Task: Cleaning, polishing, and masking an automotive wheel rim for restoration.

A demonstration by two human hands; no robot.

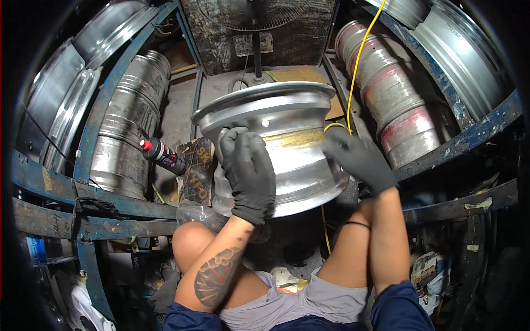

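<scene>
A silver metal wheel rim (pixel 295 171) lies across in front of my knees, its wide barrel facing me. A yellowish band (pixel 295 139) runs along part of the barrel. My left hand (pixel 245 165), in a dark grey knitted glove, is at the barrel's left part with its fingers curled closed. What they hold, if anything, I cannot make out. In a matching glove, my right hand (pixel 356 160) reaches to the barrel's right side, its slightly blurred fingers stretched out against the metal. What supports the rim from below is hidden.
Blue metal frames (pixel 127 207) flank me, with stacked rims (pixel 130 121) on the left and red-marked rims (pixel 395 88) on the right. A dark bottle with a red cap (pixel 165 157) stands left. A yellow cable (pixel 353 83) hangs at right; a fan (pixel 256 55) stands behind.
</scene>
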